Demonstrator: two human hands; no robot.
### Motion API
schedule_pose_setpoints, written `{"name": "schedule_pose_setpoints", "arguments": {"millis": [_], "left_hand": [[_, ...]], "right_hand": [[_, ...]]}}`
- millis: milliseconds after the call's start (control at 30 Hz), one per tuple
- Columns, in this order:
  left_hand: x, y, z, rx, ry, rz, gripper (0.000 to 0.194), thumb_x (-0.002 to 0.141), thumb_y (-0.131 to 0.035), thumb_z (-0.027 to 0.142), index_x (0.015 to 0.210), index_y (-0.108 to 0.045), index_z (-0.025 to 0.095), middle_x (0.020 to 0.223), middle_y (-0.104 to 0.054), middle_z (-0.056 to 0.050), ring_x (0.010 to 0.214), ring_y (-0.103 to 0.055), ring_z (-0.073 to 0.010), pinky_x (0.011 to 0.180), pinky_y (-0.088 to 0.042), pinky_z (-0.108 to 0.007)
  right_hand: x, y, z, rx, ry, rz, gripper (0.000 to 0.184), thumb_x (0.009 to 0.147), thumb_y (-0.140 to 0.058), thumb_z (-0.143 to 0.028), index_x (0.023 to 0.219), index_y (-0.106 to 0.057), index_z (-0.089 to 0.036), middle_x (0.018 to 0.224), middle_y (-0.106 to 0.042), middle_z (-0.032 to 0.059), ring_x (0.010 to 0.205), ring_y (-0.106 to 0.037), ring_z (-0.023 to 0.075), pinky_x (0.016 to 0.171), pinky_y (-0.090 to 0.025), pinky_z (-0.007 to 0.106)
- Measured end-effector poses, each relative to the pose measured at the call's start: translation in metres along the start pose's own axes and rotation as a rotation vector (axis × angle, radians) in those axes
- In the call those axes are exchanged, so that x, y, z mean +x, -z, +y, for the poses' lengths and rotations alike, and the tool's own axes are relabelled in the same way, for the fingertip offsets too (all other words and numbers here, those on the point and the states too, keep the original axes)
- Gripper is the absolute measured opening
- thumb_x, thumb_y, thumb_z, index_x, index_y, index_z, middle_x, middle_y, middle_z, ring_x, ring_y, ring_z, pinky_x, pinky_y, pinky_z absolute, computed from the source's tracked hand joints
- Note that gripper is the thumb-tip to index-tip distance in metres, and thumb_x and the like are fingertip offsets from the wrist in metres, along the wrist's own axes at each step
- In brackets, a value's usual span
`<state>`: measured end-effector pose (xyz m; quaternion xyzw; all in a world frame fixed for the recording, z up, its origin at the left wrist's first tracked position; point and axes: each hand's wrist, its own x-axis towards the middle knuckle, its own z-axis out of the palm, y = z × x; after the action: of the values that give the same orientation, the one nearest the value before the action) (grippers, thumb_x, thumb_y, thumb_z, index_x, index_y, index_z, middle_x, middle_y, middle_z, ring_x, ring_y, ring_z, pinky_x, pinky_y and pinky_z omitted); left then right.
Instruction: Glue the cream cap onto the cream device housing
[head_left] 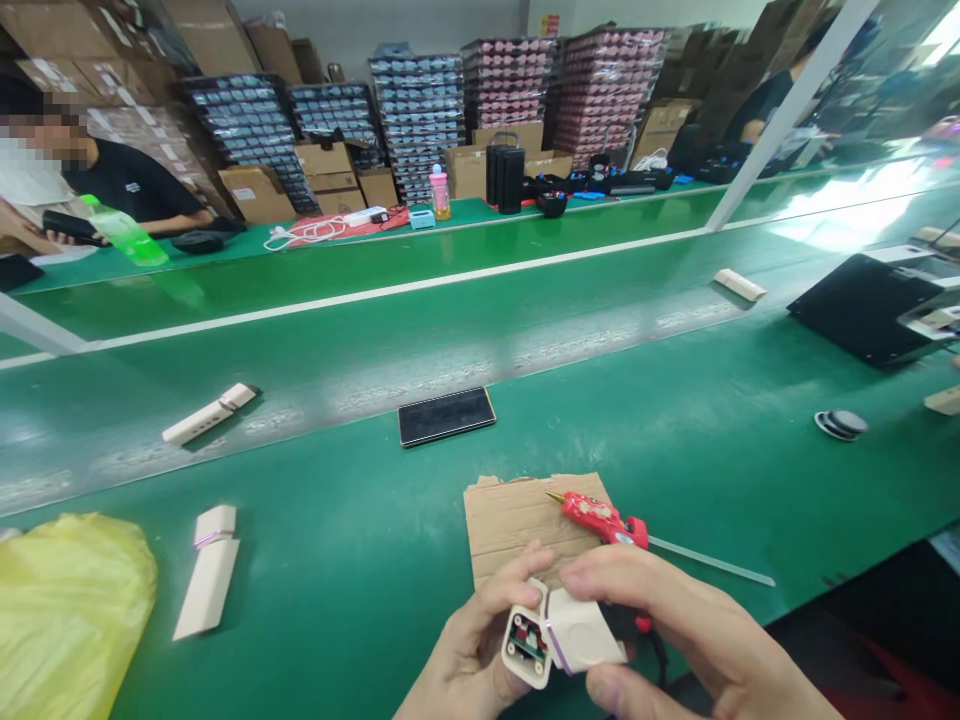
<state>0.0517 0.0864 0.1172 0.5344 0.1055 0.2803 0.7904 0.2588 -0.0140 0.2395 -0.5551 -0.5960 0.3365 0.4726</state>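
Both hands hold a small cream-white plastic device [559, 635] near the bottom edge, above the green table. My left hand [469, 655] grips its open end, where a small circuit board shows inside. My right hand [697, 635] pinches the other part, which has a round recess and a purple band. Just behind my hands a red hot-glue gun [600, 518] lies on a piece of brown cardboard [517, 520], its brass tip pointing left and a glue stick trailing to the right.
A phone [446, 415] lies screen-up on the table. Cream device bodies lie at left [206, 570], on the belt [210, 412] and farther right [739, 284]. A yellow bag [67, 610] sits bottom left, a black box [870, 305] at right. Another person [112, 185] sits across.
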Motion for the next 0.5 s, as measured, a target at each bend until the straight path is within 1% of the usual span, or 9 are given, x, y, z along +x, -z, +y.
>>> {"name": "schedule_pose_setpoints", "arguments": {"millis": [67,133,267,400,500], "left_hand": [[0.002,-0.002,0.002,-0.003,-0.006,0.005,0.037,0.096,-0.076,0.054,0.133,-0.072,0.046,0.163,-0.057,-0.003,0.161,-0.035,-0.0318,0.131,-0.029,-0.054],[0.004,-0.005,0.008,0.014,0.020,0.028,0.037,0.095,-0.076,0.055,0.131,-0.074,0.045,0.161,-0.059,-0.003,0.160,-0.037,-0.0326,0.131,-0.028,-0.056],[0.006,-0.013,0.021,0.033,0.093,0.088,0.040,0.093,-0.077,0.059,0.130,-0.076,0.044,0.156,-0.064,-0.003,0.156,-0.046,-0.0325,0.130,-0.031,-0.057],[0.005,-0.018,0.019,0.006,0.115,0.084,0.045,0.092,-0.075,0.063,0.134,-0.074,0.045,0.154,-0.065,-0.002,0.154,-0.048,-0.0313,0.130,-0.031,-0.056],[0.004,-0.019,0.014,-0.016,0.137,0.075,0.053,0.091,-0.074,0.067,0.137,-0.073,0.041,0.154,-0.066,-0.006,0.153,-0.049,-0.0336,0.130,-0.031,-0.055]], "right_hand": [[0.001,0.000,0.000,-0.001,-0.011,0.006,0.065,0.091,-0.077,-0.008,0.135,-0.063,-0.053,0.128,-0.075,-0.0144,0.117,-0.072,0.0109,0.086,-0.058,0.008],[0.002,0.000,0.000,-0.008,-0.036,0.011,0.068,0.089,-0.078,-0.007,0.135,-0.063,-0.055,0.128,-0.075,-0.0151,0.116,-0.073,0.0110,0.085,-0.059,0.008],[0.000,-0.001,0.003,-0.004,-0.080,0.026,0.063,0.089,-0.081,-0.012,0.132,-0.066,-0.056,0.126,-0.076,-0.0157,0.112,-0.074,0.0121,0.084,-0.061,0.011],[-0.002,-0.003,0.007,0.039,-0.125,0.027,0.053,0.091,-0.082,-0.021,0.132,-0.069,-0.053,0.132,-0.076,-0.0120,0.114,-0.074,0.0175,0.081,-0.063,0.017],[-0.003,-0.002,0.007,0.028,-0.154,0.019,0.050,0.092,-0.080,-0.022,0.130,-0.070,-0.052,0.129,-0.077,-0.0110,0.111,-0.075,0.0180,0.079,-0.063,0.017]]}}
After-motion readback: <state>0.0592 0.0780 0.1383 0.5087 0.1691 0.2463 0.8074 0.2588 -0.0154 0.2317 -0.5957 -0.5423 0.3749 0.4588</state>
